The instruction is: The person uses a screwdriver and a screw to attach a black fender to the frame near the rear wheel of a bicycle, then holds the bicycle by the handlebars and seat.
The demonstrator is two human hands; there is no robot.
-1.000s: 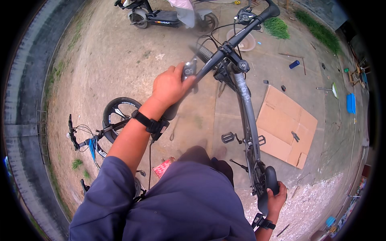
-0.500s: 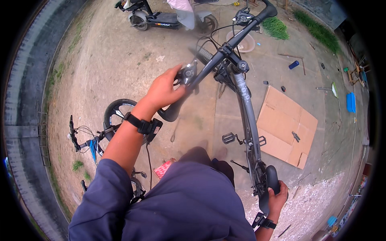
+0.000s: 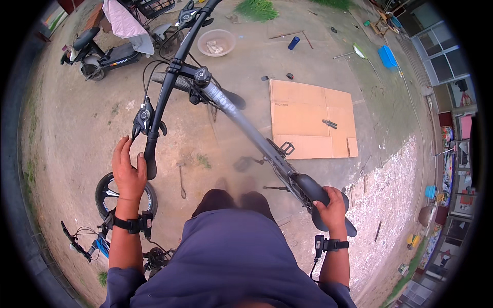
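A grey bicycle point(image 3: 246, 131) stands in front of me, its frame running from upper left to lower right. My left hand point(image 3: 128, 174) is beside the black left grip point(image 3: 150, 160) of the handlebar point(image 3: 167, 84). Its fingers are stretched out below the brake lever and shifter point(image 3: 144, 117), not wrapped round the grip; whether it touches the grip I cannot tell. At the other end, my right hand point(image 3: 333, 208) holds the edge of the black saddle point(image 3: 309, 189), thumb on top. One pedal point(image 3: 287, 148) shows beside the frame.
A flattened cardboard sheet point(image 3: 300, 110) with a small dark tool point(image 3: 329, 123) lies at right. Beyond stand a basin point(image 3: 216, 43), a blue cylinder point(image 3: 294, 42) and a parked scooter point(image 3: 120, 57). Another bicycle's wheel point(image 3: 105, 192) is close at left. A thin rod-like tool point(image 3: 182, 182) lies near my feet.
The view has turned right. The handlebar now points more away from me, and my left hand has slipped from beside the brake lever toward the grip's end. My right hand stays on the saddle.
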